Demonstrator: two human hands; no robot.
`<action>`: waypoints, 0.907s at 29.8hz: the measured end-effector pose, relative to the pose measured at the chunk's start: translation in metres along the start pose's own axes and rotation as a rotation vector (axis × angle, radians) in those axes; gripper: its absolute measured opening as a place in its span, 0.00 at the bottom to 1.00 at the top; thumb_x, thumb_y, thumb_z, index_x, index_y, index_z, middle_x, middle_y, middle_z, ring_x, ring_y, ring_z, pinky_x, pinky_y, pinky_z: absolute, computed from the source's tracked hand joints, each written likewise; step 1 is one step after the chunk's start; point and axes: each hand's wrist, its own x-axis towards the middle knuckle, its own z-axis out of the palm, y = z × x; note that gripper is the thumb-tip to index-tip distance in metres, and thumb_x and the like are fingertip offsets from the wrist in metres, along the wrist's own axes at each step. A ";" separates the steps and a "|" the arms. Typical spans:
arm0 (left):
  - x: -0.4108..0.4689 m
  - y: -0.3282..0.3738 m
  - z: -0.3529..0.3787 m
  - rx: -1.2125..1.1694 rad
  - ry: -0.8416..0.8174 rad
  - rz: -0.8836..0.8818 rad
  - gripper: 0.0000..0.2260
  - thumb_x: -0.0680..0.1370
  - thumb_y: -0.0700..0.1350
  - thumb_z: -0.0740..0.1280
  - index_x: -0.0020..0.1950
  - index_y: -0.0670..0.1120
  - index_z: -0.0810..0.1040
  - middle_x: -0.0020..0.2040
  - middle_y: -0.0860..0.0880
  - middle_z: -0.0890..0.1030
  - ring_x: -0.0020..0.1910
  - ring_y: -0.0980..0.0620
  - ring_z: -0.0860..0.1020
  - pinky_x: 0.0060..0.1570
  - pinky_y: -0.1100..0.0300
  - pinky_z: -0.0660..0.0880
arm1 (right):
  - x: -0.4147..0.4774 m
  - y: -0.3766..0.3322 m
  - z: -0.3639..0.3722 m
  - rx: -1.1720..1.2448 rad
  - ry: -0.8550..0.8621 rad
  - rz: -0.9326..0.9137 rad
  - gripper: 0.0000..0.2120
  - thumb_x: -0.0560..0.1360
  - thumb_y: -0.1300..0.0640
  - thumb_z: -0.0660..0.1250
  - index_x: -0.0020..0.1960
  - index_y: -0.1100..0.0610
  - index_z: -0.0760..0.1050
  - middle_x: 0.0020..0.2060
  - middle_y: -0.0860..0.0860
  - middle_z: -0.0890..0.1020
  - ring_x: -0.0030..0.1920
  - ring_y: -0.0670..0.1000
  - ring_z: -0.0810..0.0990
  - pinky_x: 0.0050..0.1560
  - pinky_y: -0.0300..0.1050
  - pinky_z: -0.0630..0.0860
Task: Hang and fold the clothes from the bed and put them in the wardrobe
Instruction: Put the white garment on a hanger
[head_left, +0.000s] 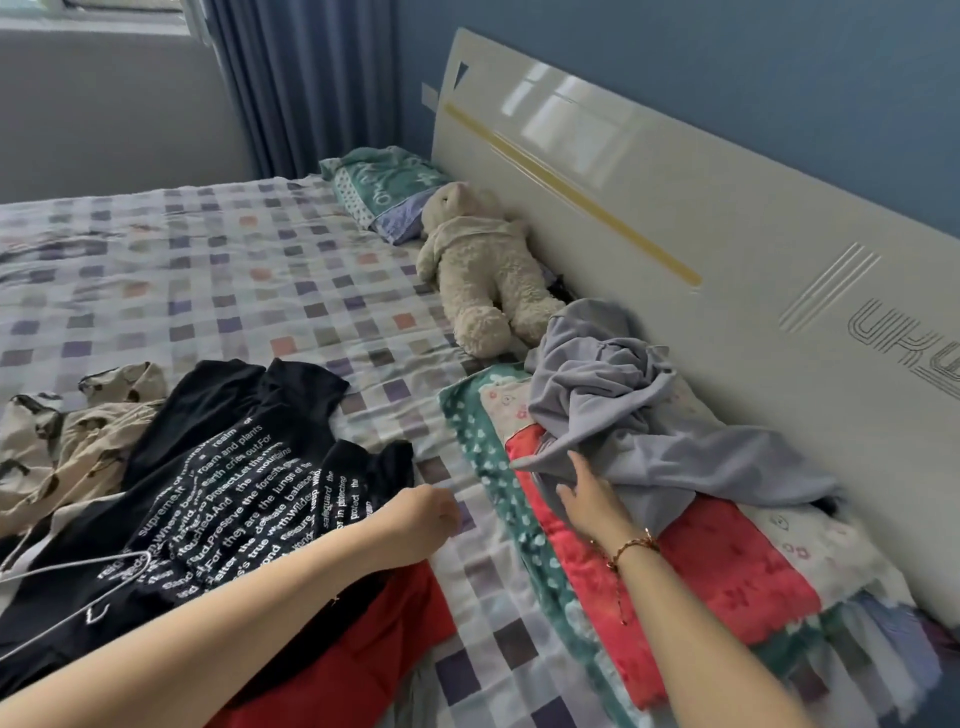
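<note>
Picking up seems in hand: the right hand (587, 501), fingers spread, touches the grey garment (623, 410) crumpled on the pillow (737, 582), the left hand (428, 514) hangs loosely curled, empty; next I think the right must pinch the cloth.

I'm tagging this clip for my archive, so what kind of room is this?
Most likely a bedroom: a checked bedsheet and white headboard, a pillow and plush toy by it, and loose clothes such as a black printed T-shirt on the bedsheet.
</note>
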 end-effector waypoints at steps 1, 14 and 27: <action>0.013 -0.001 -0.002 -0.006 0.002 -0.006 0.11 0.78 0.40 0.58 0.53 0.42 0.79 0.53 0.46 0.81 0.55 0.47 0.78 0.53 0.60 0.70 | 0.014 -0.009 0.005 0.063 0.024 -0.007 0.23 0.79 0.57 0.58 0.73 0.56 0.60 0.63 0.63 0.71 0.62 0.61 0.72 0.59 0.47 0.68; -0.001 -0.067 -0.048 0.003 0.076 -0.014 0.10 0.78 0.40 0.58 0.53 0.42 0.79 0.49 0.50 0.79 0.50 0.51 0.77 0.45 0.69 0.68 | 0.083 -0.029 0.000 0.971 0.385 0.480 0.14 0.77 0.65 0.60 0.59 0.73 0.73 0.53 0.58 0.79 0.43 0.55 0.76 0.38 0.36 0.74; -0.055 0.047 -0.128 -0.038 0.313 0.201 0.20 0.82 0.43 0.57 0.74 0.52 0.61 0.68 0.49 0.71 0.64 0.52 0.72 0.63 0.58 0.69 | -0.060 -0.111 -0.201 0.834 -0.392 -0.286 0.32 0.60 0.46 0.78 0.57 0.64 0.77 0.47 0.60 0.82 0.48 0.54 0.80 0.47 0.42 0.78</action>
